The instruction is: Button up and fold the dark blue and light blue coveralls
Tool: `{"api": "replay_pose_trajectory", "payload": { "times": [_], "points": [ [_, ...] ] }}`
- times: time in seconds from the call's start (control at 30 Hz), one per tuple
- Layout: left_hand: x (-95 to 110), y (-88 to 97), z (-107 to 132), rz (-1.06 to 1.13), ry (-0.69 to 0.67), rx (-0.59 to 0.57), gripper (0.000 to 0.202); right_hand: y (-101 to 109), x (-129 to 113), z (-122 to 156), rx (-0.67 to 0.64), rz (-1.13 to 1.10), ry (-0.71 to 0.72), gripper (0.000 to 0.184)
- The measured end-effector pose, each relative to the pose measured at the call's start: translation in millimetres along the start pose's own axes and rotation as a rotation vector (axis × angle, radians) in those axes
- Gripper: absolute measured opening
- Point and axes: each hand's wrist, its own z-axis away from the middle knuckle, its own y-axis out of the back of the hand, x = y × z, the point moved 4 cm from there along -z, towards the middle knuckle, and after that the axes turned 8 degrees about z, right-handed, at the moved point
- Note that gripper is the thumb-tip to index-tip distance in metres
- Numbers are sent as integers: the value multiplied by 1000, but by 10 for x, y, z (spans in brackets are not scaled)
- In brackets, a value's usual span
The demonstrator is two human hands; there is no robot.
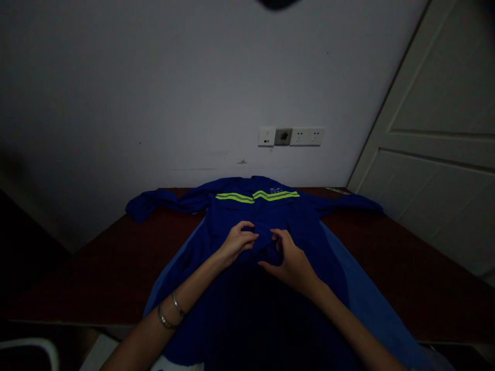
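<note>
Between the two hands, on the jacket front: left hand (238,241) and right hand (289,260) nearly touch, fingers (251,238) pinched shut on a small fold of the blue jacket (228,216). It lies flat on the counter (386,257), with the reflective stripes (257,196) just beyond the fingers. This appears to be closing the front: keep the edges aligned and the pull light. The sleeves spread well out to both sides, with bare counter beyond. The wall (154,103) is close past the collar.

Dim room, dark corners, wide-angle bending at edges
</note>
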Motion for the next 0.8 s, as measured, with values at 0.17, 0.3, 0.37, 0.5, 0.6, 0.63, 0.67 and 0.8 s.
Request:
{"api": "replay_pose_trajectory", "payload": {
  "times": [0.17, 0.3, 0.37, 0.5, 0.6, 0.63, 0.67, 0.8],
  "points": [
    [64, -39, 135, -84, -71, -11, 45, 14, -7, 205, -228, -9, -89, 46],
    [138, -104, 450, -624, -272, -223, 75, 181, -38, 254, -223, 80, 72, 46],
    [140, -45, 639, -991, -352, -298, 86, 268, -59, 291, -187, 156, 134, 53],
    [168, 235, 932, -1505, -370, -378, 58, 384, -110, 448, -225, 192, 278, 61],
    [255, 431, 1097, -1686, -340, -426, 33, 461, -74, 589, -328, 131, 296, 59],
    [295, 480, 1150, -1716, -334, -427, 26, 487, -47, 633, -349, 120, 287, 57],
    [336, 521, 1202, -1737, -331, -419, 21, 512, -15, 676, -351, 122, 276, 54],
    [473, 632, 1393, -1807, -338, -362, 23, 513, 158, 875, -270, 223, 145, 47]
  ]
}}
